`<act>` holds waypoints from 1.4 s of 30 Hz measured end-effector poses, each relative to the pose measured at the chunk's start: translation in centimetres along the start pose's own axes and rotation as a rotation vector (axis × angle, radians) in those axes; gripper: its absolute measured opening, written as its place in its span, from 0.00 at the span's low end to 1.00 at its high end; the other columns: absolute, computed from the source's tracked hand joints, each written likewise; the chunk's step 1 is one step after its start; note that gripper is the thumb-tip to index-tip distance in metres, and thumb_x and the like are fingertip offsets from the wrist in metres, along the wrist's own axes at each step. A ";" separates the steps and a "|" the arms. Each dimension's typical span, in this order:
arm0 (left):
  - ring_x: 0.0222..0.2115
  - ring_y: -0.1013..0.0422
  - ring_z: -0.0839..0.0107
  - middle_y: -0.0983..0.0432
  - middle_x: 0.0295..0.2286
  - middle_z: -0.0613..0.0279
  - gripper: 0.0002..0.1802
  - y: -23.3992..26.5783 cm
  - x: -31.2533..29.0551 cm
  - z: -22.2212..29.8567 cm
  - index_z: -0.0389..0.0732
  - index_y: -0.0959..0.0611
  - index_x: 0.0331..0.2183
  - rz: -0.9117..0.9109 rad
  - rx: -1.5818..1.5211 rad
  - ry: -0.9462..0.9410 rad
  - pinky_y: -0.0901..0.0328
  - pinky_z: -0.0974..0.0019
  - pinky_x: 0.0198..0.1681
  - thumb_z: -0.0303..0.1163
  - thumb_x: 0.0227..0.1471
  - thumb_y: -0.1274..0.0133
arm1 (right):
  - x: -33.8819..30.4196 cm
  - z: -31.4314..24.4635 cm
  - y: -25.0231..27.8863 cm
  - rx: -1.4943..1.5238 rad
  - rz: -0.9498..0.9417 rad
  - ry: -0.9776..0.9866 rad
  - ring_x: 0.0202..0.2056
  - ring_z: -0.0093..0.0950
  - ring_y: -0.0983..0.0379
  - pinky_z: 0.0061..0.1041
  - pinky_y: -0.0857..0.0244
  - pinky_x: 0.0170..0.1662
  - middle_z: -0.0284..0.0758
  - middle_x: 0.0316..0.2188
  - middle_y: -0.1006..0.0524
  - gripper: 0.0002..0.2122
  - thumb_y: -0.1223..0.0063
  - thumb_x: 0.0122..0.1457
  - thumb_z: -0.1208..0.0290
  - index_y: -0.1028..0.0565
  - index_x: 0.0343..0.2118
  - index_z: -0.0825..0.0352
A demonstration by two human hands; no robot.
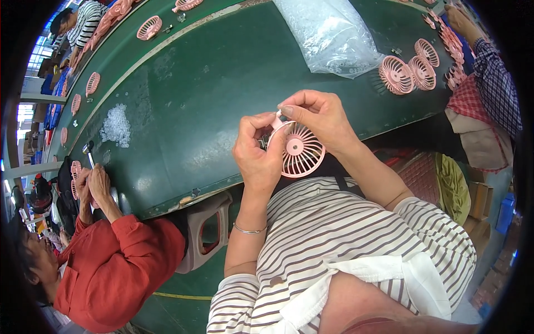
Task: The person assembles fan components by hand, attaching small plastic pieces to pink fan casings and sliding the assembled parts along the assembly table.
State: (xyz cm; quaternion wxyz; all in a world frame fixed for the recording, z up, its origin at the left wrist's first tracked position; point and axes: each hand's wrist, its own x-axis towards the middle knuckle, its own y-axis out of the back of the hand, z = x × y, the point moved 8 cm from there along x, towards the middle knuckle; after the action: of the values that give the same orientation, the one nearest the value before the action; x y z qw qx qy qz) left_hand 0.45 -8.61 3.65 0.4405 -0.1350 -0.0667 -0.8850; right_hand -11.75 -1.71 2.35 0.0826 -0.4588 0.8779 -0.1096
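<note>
A round pink fan grille (306, 161) with radiating slats is held in front of me, just over the near edge of the table. My left hand (260, 146) is closed around the grille's upper left side, thumb across its rim. With thumb and forefinger pinched, my right hand (317, 114) holds something small and pale at the narrow pink neck on top of the grille. My fingertips mostly cover that small piece, so its kind cannot be told.
A green work table (211, 106) curves around me. On it lie a clear plastic bag of small parts (334, 39), a heap of small clear pieces (115, 127) and several pink grilles (396, 74). A co-worker in red (122, 267) works at left; another person's checked sleeve (495, 83) shows at right.
</note>
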 end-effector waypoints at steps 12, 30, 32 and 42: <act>0.33 0.28 0.73 0.26 0.33 0.58 0.17 0.4 -0.2 -0.5 0.32 0.24 0.39 0.134 -0.006 -0.016 0.31 0.71 0.37 0.18 0.43 0.42 | -1.1 -0.4 -0.9 0.016 -0.185 0.093 0.37 0.22 0.27 0.19 0.32 0.41 0.36 0.37 0.26 0.08 0.49 0.55 0.80 0.25 0.38 0.76; 0.33 0.29 0.76 0.27 0.34 0.58 0.14 -0.1 0.3 -1.9 0.31 0.27 0.38 0.062 -0.113 -0.062 0.33 0.75 0.39 0.17 0.47 0.43 | -0.6 -2.0 -0.9 -0.337 -0.270 0.359 0.38 0.23 0.29 0.21 0.35 0.42 0.37 0.37 0.27 0.13 0.45 0.54 0.75 0.25 0.42 0.73; 0.34 0.30 0.75 0.29 0.35 0.59 0.13 -0.2 0.1 -1.9 0.32 0.28 0.36 0.057 -0.042 -0.101 0.33 0.73 0.40 0.16 0.46 0.44 | -0.4 -1.4 -0.7 -0.272 -0.309 0.228 0.39 0.23 0.29 0.21 0.35 0.42 0.37 0.36 0.26 0.12 0.44 0.53 0.74 0.24 0.41 0.73; 0.34 0.31 0.72 0.33 0.38 0.55 0.14 -4.1 4.2 1.4 0.32 0.26 0.36 -0.141 0.216 -0.228 0.32 0.73 0.36 0.18 0.45 0.43 | 1.4 -5.3 2.5 -0.372 -0.287 0.335 0.37 0.23 0.29 0.20 0.35 0.40 0.37 0.34 0.25 0.11 0.44 0.53 0.76 0.24 0.39 0.73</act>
State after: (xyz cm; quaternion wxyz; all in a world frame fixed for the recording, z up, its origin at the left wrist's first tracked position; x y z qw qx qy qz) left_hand -4.99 -8.96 6.21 0.3790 -0.1815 -0.2202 -0.8803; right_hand -15.78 -0.90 6.70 -0.1653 -0.5612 0.8104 -0.0315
